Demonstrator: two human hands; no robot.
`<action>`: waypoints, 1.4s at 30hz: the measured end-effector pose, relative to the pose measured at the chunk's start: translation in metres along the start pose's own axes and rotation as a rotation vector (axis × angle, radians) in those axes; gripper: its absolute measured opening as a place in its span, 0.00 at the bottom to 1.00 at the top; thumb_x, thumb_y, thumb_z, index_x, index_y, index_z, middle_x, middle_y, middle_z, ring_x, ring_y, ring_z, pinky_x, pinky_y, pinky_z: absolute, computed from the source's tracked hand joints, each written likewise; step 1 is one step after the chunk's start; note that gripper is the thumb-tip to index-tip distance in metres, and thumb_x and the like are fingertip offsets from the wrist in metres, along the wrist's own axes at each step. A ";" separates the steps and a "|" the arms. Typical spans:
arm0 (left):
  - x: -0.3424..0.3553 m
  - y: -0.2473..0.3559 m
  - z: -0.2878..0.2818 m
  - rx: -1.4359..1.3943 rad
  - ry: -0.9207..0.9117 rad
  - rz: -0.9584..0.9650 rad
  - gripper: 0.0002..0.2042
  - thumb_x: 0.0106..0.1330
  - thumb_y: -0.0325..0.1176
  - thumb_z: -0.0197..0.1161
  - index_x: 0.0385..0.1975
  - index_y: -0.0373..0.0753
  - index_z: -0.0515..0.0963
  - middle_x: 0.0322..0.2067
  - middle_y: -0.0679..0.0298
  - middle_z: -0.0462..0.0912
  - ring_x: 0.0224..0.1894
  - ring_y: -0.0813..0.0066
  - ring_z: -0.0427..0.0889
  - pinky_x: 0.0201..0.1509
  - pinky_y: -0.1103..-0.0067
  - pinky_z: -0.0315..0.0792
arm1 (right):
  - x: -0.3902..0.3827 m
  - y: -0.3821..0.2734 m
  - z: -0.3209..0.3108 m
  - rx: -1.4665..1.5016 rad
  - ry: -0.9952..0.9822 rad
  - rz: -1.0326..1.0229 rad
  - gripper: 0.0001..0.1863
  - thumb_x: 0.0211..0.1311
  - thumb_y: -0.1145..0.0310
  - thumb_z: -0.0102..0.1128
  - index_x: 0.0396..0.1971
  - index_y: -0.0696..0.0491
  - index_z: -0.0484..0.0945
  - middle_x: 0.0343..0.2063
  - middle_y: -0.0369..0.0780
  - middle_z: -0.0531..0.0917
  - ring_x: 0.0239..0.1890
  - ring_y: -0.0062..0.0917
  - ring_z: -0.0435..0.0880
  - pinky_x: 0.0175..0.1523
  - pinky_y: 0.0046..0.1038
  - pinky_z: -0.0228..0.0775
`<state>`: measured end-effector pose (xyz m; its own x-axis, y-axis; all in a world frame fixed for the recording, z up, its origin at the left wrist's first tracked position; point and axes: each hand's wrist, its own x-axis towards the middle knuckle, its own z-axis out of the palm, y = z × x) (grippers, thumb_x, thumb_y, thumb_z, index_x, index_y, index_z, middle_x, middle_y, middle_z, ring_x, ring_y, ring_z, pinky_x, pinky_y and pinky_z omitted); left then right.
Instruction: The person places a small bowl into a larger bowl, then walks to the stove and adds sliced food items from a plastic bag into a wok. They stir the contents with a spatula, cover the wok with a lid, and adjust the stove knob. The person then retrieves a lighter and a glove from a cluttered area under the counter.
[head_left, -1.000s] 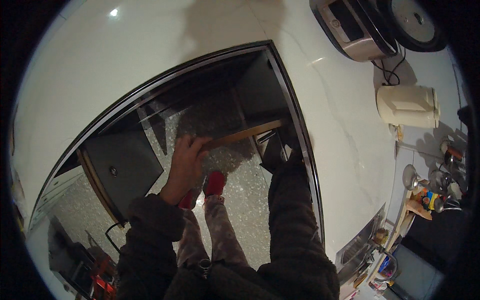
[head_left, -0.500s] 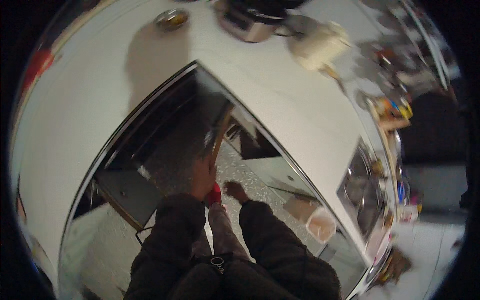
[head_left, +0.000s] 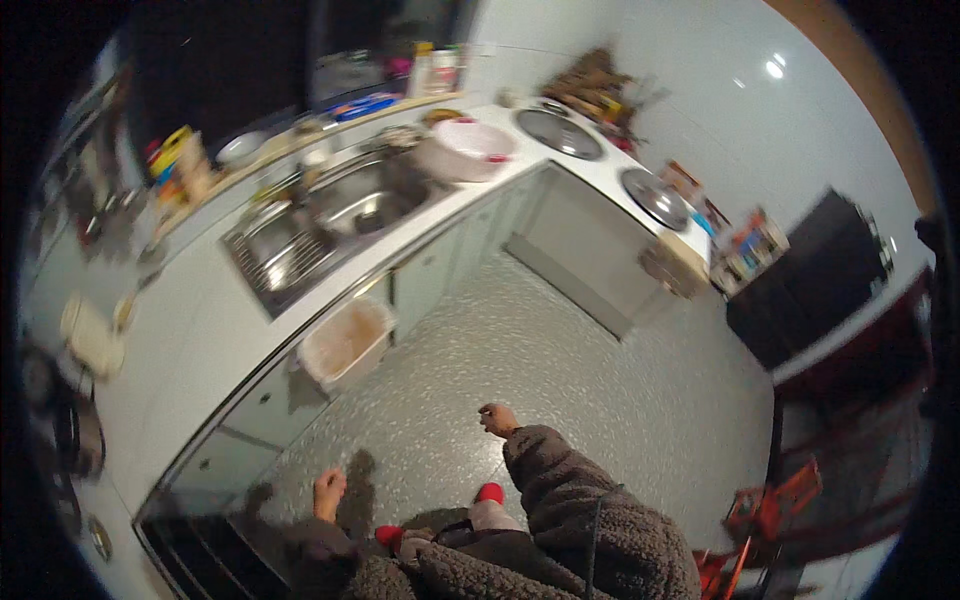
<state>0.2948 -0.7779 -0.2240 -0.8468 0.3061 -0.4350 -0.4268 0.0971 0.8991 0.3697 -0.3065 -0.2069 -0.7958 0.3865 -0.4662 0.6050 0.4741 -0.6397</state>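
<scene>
Both hands hang empty over the speckled floor (head_left: 600,340). The left hand (head_left: 328,494), fingers loosely together, and the right hand (head_left: 495,419), curled shut, lie below the pale bin (head_left: 345,343), well apart from it.

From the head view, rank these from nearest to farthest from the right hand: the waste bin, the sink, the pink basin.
Measured from the right hand:
1. Waste bin, on the floor against the cabinets, up and left of the hand.
2. Sink, set in the counter beyond the bin.
3. Pink basin, on the counter past the sink, near the corner.
</scene>
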 end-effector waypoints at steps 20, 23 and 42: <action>0.122 0.132 0.619 0.607 0.003 0.660 0.13 0.51 0.25 0.52 0.15 0.38 0.54 0.16 0.67 0.48 0.21 0.80 0.50 0.21 0.73 0.47 | -0.253 0.473 -0.357 1.285 0.845 0.772 0.13 0.65 0.67 0.51 0.43 0.60 0.74 0.32 0.44 0.81 0.29 0.31 0.82 0.31 0.32 0.76; 0.132 0.147 0.695 0.617 0.001 0.559 0.11 0.50 0.23 0.51 0.14 0.39 0.54 0.15 0.68 0.51 0.21 0.81 0.51 0.21 0.74 0.49 | -0.246 0.501 -0.382 1.192 0.886 0.746 0.13 0.63 0.65 0.52 0.40 0.60 0.74 0.34 0.43 0.81 0.30 0.34 0.82 0.33 0.33 0.76; 0.196 0.149 1.328 0.845 -1.018 0.237 0.17 0.56 0.26 0.61 0.48 0.38 0.77 0.42 0.54 0.81 0.46 0.64 0.80 0.44 0.74 0.72 | -0.271 0.727 -0.608 1.489 1.002 1.278 0.19 0.69 0.67 0.45 0.57 0.56 0.66 0.45 0.46 0.76 0.42 0.39 0.78 0.42 0.40 0.76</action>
<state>0.4868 0.5543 -0.1107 -0.1039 0.9238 -0.3684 0.3343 0.3813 0.8619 1.0416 0.4145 -0.1743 0.4642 0.3028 -0.8324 -0.2003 -0.8795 -0.4317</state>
